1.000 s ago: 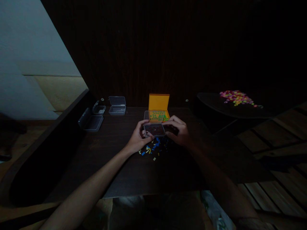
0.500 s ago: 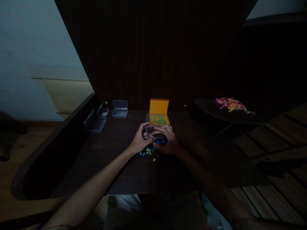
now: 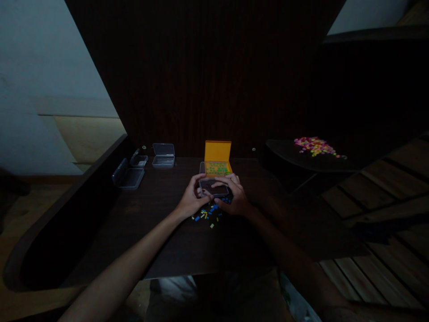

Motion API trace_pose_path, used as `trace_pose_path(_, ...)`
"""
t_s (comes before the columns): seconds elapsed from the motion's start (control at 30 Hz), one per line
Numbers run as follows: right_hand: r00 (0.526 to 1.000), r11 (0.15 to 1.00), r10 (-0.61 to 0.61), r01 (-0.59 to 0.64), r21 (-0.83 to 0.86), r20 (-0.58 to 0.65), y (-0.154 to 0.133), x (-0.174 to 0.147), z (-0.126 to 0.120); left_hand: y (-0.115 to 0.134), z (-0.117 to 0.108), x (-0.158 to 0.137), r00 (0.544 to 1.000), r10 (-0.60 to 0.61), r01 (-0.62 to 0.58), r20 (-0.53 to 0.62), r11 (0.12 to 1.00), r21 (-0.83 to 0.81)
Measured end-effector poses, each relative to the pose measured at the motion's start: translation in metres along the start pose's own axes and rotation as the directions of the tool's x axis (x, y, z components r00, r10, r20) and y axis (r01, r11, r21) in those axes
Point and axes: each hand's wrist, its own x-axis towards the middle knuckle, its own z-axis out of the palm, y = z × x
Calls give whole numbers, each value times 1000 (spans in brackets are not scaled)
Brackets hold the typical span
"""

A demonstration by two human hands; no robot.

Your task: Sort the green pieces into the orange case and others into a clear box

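Note:
A clear plastic box [image 3: 219, 194] is held between my two hands, a little above the dark table. My left hand [image 3: 193, 197] is curled round its left side, the thumb along the near edge. From the right, my right hand [image 3: 237, 199] grips it, with fingers over the top and the thumb low at the front. Small blue, yellow and pale pieces [image 3: 211, 210] lie scattered just below the hands, some hidden by them. Right behind stands a yellow box [image 3: 217, 151], lid up, with green pieces [image 3: 217, 168] inside.
Several clear boxes with raised lids, including one at the wall [image 3: 163, 161] and one near the left panel [image 3: 132, 179], stand on the table [image 3: 161, 250]. Pink, yellow and red beads [image 3: 317, 146] lie heaped on a dark curved shelf [image 3: 284, 150] at right.
The view has shifted slightly, so the scene sits a little further left. In my hands the clear box's top shows a bit more; both hands keep their hold.

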Motion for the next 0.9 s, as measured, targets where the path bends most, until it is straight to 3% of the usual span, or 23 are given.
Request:
trace_pose_path(0.13, 998, 1000, -17, 17, -13, 55, 1, -1, 0, 2, 0, -1, 1000, 2, -2, -5, 1000, 2)
trace_pose_path(0.5, 996, 997, -68, 70, -36, 51, -1, -3, 2, 5, 1, -2, 1000, -2, 2, 4, 1000, -9)
trace_pose_path(0.73, 997, 997, -55, 51, -65, -61, -12, -5, 9, 2, -11, 6, 998, 28, -26, -63, 999, 18)
trace_pose_path(0.9, 972, 969, -223, 230, -96, 76, -33, -6, 31, -2, -25, 12, 993, 63, -60, -96, 998, 35)
